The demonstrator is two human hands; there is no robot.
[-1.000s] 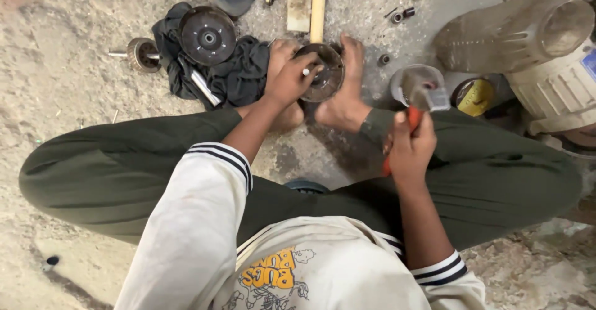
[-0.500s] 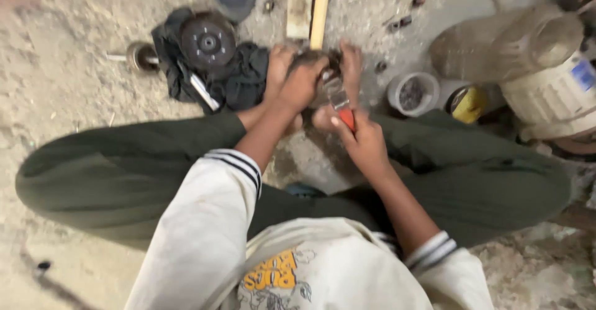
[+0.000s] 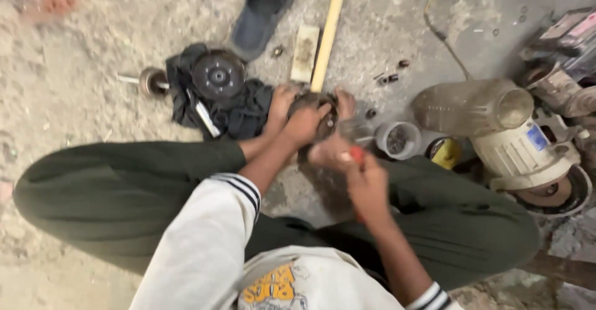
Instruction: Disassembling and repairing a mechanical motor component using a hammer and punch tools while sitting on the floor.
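Note:
I sit cross-legged on a gritty floor. A round dark metal part (image 3: pixel 324 116) is clamped between my two bare feet (image 3: pixel 279 103). My left hand (image 3: pixel 304 124) rests closed over the top of this part. My right hand (image 3: pixel 367 187) grips a red-handled tool (image 3: pixel 356 155) just below and to the right of the part. The tool's metal head is blurred and lies close against the part's near side. Much of the part is hidden by my left hand.
A black cloth (image 3: pixel 245 114) on the left carries a dark disc (image 3: pixel 217 74), with a small pulley on a shaft (image 3: pixel 149 80) beside it. Beyond lie a sandal (image 3: pixel 264 12), wooden stick (image 3: pixel 326 40) and wood block (image 3: pixel 305 52). On the right stand a cup (image 3: pixel 397 139), yellow tin (image 3: pixel 444 152), plastic jar (image 3: pixel 472 108) and electric motor (image 3: pixel 524 155).
My right hand has swung the red-handled tool from the right, near the cup, in to the part between my feet. My left hand has stayed on the part.

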